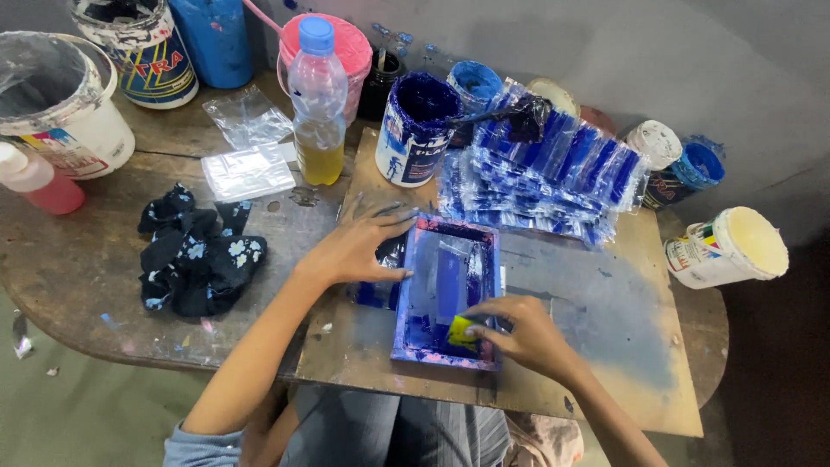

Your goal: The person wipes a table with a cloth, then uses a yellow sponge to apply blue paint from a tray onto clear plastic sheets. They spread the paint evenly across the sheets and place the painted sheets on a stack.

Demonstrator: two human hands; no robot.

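A small blue-stained printing screen frame (406, 298) lies on a wooden board (605, 363) in front of me. My left hand (356, 246) presses flat on the frame's left edge, fingers spread and smeared with blue ink. My right hand (519, 333) grips a small yellow squeegee (462, 330) at the near end of the screen. A clear plastic bag (385, 259) lies partly under the frame. Behind the frame spreads a pile of blue-printed plastic bags (553, 182).
An open can of blue ink (413, 130), a plastic bottle of yellow liquid (317, 104), clear bags (249, 171), a dark floral cloth (194, 251), a pink bottle (39, 182) and several paint tubs, such as a white bucket (60, 99) and a cream tub (731, 246), crowd the table.
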